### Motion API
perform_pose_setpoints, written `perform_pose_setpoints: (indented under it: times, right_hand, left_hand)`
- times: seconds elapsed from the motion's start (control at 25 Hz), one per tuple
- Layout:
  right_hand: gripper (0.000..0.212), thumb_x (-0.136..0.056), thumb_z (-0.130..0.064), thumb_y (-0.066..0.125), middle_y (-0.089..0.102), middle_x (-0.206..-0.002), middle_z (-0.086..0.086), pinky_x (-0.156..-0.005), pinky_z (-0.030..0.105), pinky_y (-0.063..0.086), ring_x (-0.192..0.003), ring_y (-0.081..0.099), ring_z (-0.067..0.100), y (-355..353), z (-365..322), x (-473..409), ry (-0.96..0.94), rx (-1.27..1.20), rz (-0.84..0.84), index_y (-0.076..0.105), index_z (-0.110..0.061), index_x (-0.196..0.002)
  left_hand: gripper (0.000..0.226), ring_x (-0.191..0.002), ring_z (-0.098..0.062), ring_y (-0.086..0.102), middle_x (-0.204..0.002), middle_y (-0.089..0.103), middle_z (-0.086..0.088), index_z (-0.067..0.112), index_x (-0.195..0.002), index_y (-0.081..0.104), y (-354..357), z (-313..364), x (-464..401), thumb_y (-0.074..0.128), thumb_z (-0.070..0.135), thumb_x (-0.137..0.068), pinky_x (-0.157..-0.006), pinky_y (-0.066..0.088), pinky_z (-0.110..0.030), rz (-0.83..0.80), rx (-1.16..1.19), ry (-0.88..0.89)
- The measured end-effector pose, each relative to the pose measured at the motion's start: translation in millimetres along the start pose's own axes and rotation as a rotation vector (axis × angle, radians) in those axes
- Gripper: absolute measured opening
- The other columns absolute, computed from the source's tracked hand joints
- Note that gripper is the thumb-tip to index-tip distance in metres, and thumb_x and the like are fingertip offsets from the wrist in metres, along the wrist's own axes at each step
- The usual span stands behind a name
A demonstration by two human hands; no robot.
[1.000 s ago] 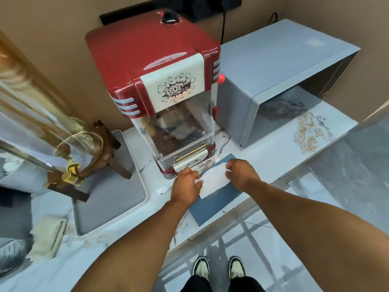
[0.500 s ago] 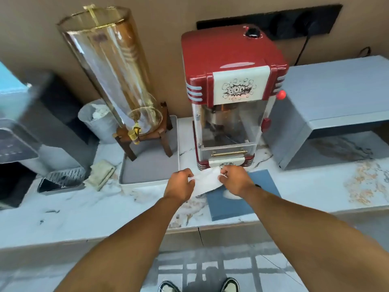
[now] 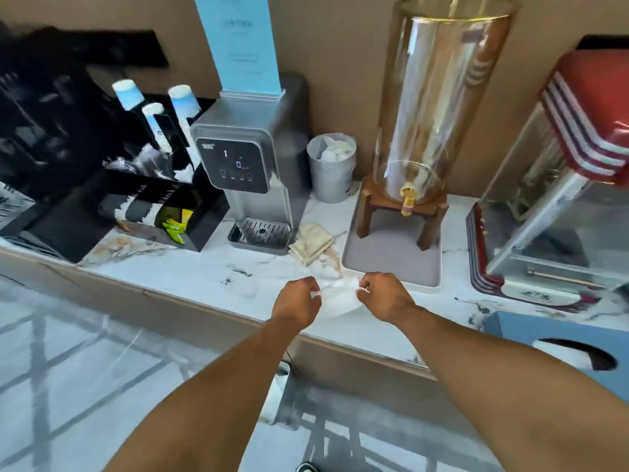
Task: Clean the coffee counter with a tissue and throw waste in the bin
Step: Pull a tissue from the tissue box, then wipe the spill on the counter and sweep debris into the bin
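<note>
Both hands, left (image 3: 296, 303) and right (image 3: 386, 296), pinch the tissue (image 3: 338, 296) taut above the counter (image 3: 211, 272) (brown stain (image 3: 335, 262) nearby), so wiping comes next.

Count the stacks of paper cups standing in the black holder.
3. One stack stands at the back left, one at the back right, and a shorter one sits between them in front. The blurred holder may hide more.

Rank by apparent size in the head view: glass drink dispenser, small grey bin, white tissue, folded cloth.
1. glass drink dispenser
2. small grey bin
3. white tissue and folded cloth: look alike, and the tissue is nearer the camera, so unranked.
</note>
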State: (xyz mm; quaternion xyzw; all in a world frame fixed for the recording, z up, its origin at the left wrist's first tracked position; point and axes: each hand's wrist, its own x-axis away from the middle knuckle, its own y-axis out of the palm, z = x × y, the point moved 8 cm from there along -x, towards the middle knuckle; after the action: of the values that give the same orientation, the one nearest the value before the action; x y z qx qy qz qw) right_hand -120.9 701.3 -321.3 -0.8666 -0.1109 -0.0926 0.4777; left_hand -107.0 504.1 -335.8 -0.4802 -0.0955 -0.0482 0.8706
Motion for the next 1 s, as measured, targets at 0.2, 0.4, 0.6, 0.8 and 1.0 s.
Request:
perform_pose_setpoints:
  times: [0.2,0.4,0.6,0.8,1.0]
  right_hand:
    - [0.013,-0.088,-0.029,0.061,0.068,-0.105,0.009,-0.081,0.032,0.052,-0.094,0.062,0.027,49.2,-59.5,-24.6,-0.022,0.026,-0.029,0.066,-0.02,-0.094]
    - [0.014,-0.086,-0.03,0.063,0.067,-0.105,0.007,-0.077,0.031,0.051,-0.091,0.062,0.025,91.2,-86.8,-53.7,-0.004,0.007,-0.089,0.065,-0.022,-0.097]
    - [0.019,-0.087,-0.029,0.062,0.064,-0.1,0.008,-0.072,0.034,0.051,-0.087,0.06,0.028,128.2,-121.1,-98.1,-0.093,-0.048,-0.137,0.053,-0.024,-0.103]
    - [0.014,-0.084,-0.024,0.059,0.068,-0.103,0.006,-0.067,0.029,0.043,-0.088,0.061,0.027,155.5,-146.5,-132.6,-0.141,-0.098,-0.208,0.062,-0.026,-0.098]
    - [0.023,-0.086,-0.016,0.058,0.067,-0.114,0.007,-0.089,0.033,0.049,-0.108,0.059,0.026,166.4,-145.2,-152.0,-0.108,-0.066,-0.176,0.07,-0.02,-0.105]
  left_hand:
    - [0.02,-0.089,-0.027,0.068,-0.104,0.072,-0.009,0.015,-0.108,0.066,-28.7,-83.1,-2.7,0.061,0.021,-0.089,-0.076,0.051,-0.029,0.005,0.049,-0.076]
    - [0.02,-0.095,-0.028,0.065,-0.107,0.071,-0.008,0.018,-0.107,0.068,-36.1,-139.2,-12.6,0.062,0.023,-0.088,-0.076,0.048,-0.028,-0.008,0.072,-0.175]
    - [0.019,-0.099,-0.029,0.063,-0.106,0.07,-0.01,0.017,-0.104,0.068,-51.7,-180.1,-27.2,0.062,0.025,-0.088,-0.078,0.047,-0.029,-0.012,0.045,-0.285]
    - [0.018,-0.094,-0.027,0.061,-0.102,0.068,-0.006,0.02,-0.1,0.066,-49.9,-209.1,-36.9,0.057,0.028,-0.087,-0.071,0.043,-0.029,-0.055,0.0,-0.37]
    - [0.017,-0.085,-0.028,0.06,-0.083,0.062,-0.003,0.021,-0.078,0.055,-36.9,-218.9,-54.5,0.059,0.035,-0.087,-0.062,0.037,-0.03,-0.134,-0.04,-0.299]
